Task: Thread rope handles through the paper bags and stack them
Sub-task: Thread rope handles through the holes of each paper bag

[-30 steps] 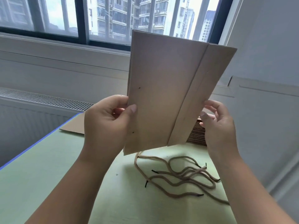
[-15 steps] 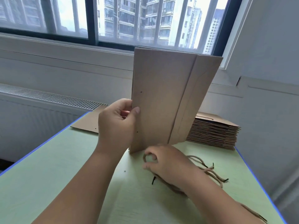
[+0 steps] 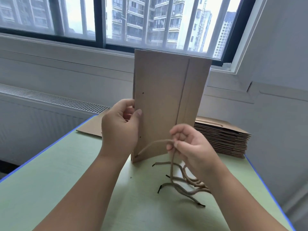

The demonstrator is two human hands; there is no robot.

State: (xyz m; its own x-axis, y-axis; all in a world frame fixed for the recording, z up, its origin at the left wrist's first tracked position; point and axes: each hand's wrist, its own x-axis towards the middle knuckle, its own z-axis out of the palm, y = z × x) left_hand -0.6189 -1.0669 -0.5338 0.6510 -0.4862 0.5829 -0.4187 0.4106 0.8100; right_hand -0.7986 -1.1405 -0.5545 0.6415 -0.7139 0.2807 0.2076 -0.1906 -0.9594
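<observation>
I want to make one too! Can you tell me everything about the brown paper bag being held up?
The paper bag is plain brown, folded flat, and stands upright, its lower edge seemingly on the green table. A long crease runs down its right side, and two small holes sit near its left edge. The left hand pinches that edge, thumb in front. A tan rope, held by the right hand, crosses its lower part toward the bottom left corner.

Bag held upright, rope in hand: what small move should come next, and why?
Probably bring the free end of the rope to the lower hole and poke it through. The left hand grips the paper bag upright, the right hand pinches the rope mid-length, and both holes look empty.
</observation>
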